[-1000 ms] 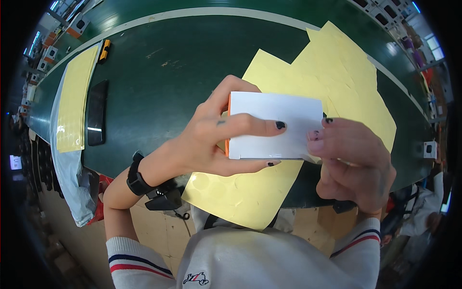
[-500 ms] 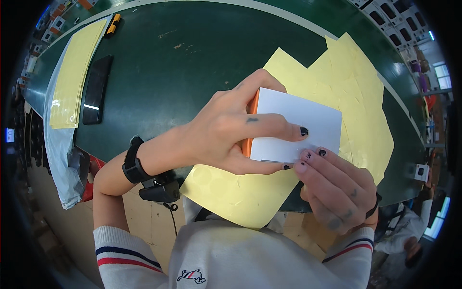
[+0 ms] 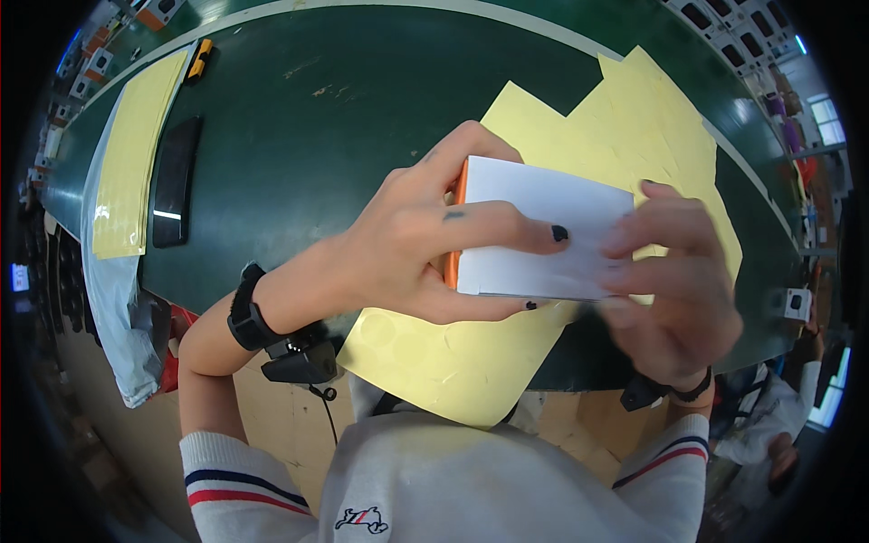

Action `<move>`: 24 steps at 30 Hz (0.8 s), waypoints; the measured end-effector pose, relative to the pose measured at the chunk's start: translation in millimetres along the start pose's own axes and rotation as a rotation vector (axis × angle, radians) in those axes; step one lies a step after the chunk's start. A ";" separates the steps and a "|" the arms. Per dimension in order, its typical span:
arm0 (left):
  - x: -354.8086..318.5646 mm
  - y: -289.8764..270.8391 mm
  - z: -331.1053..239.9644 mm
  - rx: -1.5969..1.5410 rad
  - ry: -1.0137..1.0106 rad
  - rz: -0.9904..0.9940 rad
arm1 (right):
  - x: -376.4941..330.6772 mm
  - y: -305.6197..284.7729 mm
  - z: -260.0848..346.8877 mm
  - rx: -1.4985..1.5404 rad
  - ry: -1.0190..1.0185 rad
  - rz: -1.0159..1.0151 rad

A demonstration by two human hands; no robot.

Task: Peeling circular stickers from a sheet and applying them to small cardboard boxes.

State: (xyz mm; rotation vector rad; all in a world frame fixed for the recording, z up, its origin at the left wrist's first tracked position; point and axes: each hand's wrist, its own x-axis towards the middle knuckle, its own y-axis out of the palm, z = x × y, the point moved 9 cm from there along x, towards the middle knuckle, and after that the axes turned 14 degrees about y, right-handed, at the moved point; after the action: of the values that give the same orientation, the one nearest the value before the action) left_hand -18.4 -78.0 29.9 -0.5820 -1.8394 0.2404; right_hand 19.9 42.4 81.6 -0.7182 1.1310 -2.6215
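Note:
A small box (image 3: 543, 195), white on top with an orange side, is held over the table. My left hand (image 3: 425, 226) grips it from the left: the index finger lies across the white face, the thumb runs along the near edge, and the other fingers go behind the far side. At the box's right end is my right hand (image 3: 679, 281), its fingertips smeared by motion; whether they press on the box cannot be made out. Beneath lie yellow sticker sheets (image 3: 434, 362), some with faint round outlines.
A dark green table (image 3: 281, 118) carries a black phone (image 3: 177, 181), a stack of yellow sheets (image 3: 136, 154) on a plastic bag (image 3: 118, 326), and an orange-and-black tool (image 3: 200, 61) at the left. At the far right a person (image 3: 769, 434) in a pale top is partly visible.
My right hand has moved from the box's near right corner up and rightward to its right end, its fingers spreading. My left hand and the box have shifted slightly left in view.

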 end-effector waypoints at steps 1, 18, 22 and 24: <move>-0.5 -1.6 0.5 -0.003 -0.001 -0.007 | 1.2 5.0 0.6 0.003 0.002 -0.005; -2.9 -3.2 -6.9 -0.002 0.020 0.032 | -37.2 0.7 -10.2 -0.279 -0.038 -0.154; 19.4 -15.8 -16.5 0.175 -0.073 0.261 | -16.2 12.5 3.6 -0.305 -0.068 -0.096; 48.5 -50.5 -37.1 0.506 0.008 0.337 | -3.8 9.8 -12.8 -0.350 -0.014 -0.086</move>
State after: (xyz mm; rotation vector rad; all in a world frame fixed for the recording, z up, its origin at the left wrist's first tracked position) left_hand -9.3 -101.3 105.0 -0.5268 -1.5787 0.8969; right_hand 16.6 45.1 65.6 -0.8653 1.6117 -2.5063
